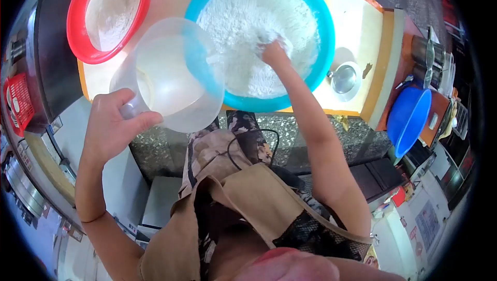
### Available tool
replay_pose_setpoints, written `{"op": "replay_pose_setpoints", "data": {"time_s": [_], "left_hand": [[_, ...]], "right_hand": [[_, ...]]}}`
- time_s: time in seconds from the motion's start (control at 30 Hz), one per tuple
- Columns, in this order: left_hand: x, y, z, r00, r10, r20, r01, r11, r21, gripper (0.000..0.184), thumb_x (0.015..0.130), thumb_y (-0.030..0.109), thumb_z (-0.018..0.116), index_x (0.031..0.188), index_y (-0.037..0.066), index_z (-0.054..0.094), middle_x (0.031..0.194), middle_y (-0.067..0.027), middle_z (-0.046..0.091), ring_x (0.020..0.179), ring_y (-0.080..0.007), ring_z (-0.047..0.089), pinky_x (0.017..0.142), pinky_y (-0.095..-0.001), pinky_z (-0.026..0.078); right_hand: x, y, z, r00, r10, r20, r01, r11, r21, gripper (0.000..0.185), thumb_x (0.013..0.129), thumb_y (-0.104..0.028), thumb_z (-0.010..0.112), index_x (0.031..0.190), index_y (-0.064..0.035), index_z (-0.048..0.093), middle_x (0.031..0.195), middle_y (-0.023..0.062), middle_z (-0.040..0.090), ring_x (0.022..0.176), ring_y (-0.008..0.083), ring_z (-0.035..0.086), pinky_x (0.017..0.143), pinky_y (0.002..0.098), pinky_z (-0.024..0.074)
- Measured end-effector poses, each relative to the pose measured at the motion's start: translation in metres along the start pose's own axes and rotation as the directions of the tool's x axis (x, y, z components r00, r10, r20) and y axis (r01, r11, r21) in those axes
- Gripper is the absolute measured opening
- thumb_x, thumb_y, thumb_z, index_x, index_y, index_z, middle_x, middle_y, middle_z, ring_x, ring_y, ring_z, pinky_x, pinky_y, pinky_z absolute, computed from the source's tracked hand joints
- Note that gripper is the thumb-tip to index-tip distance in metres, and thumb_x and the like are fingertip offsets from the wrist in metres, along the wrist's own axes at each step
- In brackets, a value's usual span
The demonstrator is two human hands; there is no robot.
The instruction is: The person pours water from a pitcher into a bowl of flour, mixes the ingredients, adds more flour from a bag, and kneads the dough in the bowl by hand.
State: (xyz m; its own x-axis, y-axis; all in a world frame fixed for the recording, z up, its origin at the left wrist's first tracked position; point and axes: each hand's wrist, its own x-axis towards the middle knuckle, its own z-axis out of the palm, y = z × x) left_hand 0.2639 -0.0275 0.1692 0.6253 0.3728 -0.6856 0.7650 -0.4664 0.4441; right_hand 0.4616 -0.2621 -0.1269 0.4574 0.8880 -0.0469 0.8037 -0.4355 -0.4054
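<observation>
the clear jug [173,74] is held by its handle [135,109], beside the left hand [111,123]; the right hand [273,52] is dipped in white powder [240,14], its grip cannot be told.

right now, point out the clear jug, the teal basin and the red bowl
clear jug [178,74], head view, on the middle of its see-through body
teal basin [326,32], head view, on its rim, right side of the picture
red bowl [76,22], head view, on its left rim
</observation>
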Motion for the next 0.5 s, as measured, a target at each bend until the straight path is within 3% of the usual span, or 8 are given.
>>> {"op": "replay_pose_setpoints", "data": {"time_s": [0.17, 0.3, 0.43, 0.47, 0.5], "left_hand": [[0.001, 0.005, 0.000, 1.000, -0.004, -0.013, 0.004, 1.000, -0.014, 0.035, 0.060, 0.025, 0.074, 0.069, -0.004, 0.055, 0.052, -0.0016, 0.047, 0.049, -0.0059, 0.041, 0.045, -0.0233, 0.036], [0.002, 0.003, 0.001, 1.000, 0.011, -0.020, -0.010, 0.999, 0.037, 0.035, 0.059, 0.023, 0.073, 0.071, -0.005, 0.056, 0.052, -0.0022, 0.046, 0.049, -0.0058, 0.040, 0.045, -0.0233, 0.035], [0.002, 0.007, -0.003, 1.000, -0.025, -0.012, 0.026, 0.995, 0.096, 0.032, 0.059, 0.020, 0.072, 0.072, -0.005, 0.057, 0.051, -0.0028, 0.045, 0.049, -0.0054, 0.039, 0.045, -0.0233, 0.035], [0.002, 0.006, -0.001, 0.999, 0.017, -0.042, -0.015, 0.998, 0.056, 0.034, 0.058, 0.020, 0.072, 0.064, -0.005, 0.049, 0.049, -0.0070, 0.038, 0.048, -0.0086, 0.033, 0.043, -0.0259, 0.032], [0.002, 0.004, 0.001, 0.996, 0.056, -0.072, -0.055, 0.998, 0.017, 0.040, 0.058, 0.021, 0.072, 0.057, -0.005, 0.041, 0.048, -0.0112, 0.030, 0.046, -0.0117, 0.027, 0.041, -0.0285, 0.030]], "right_hand": [[0.040, 0.059, -0.005, 0.907, 0.247, 0.341, -0.214, 0.968, -0.133, 0.022, 0.074, -0.016, 0.046, 0.080, -0.0017, 0.062, 0.091, 0.0190, 0.058, 0.088, 0.0308, 0.054, 0.079, 0.0395, 0.0416], [0.104, 0.020, 0.007, 0.805, 0.182, 0.564, -0.101, 0.980, -0.172, 0.022, 0.073, -0.016, 0.046, 0.081, -0.0027, 0.063, 0.092, 0.0188, 0.058, 0.091, 0.0311, 0.054, 0.082, 0.0400, 0.0404], [0.054, -0.010, 0.020, 0.685, 0.075, 0.724, -0.022, 0.996, -0.082, 0.027, 0.071, -0.015, 0.051, 0.094, -0.0038, 0.060, 0.095, 0.0188, 0.057, 0.092, 0.0312, 0.053, 0.087, 0.0396, 0.0379], [0.036, -0.010, 0.018, 0.688, 0.080, 0.721, -0.026, 0.996, -0.086, 0.027, 0.071, -0.015, 0.051, 0.094, -0.0038, 0.060, 0.095, 0.0188, 0.057, 0.092, 0.0312, 0.053, 0.087, 0.0396, 0.0379], [0.014, -0.002, 0.011, 0.861, 0.044, 0.507, 0.010, 0.995, -0.104, 0.037, 0.070, -0.011, 0.049, 0.106, -0.0029, 0.051, 0.104, 0.0199, 0.053, 0.100, 0.0324, 0.048, 0.089, 0.0378, 0.0376]]}}
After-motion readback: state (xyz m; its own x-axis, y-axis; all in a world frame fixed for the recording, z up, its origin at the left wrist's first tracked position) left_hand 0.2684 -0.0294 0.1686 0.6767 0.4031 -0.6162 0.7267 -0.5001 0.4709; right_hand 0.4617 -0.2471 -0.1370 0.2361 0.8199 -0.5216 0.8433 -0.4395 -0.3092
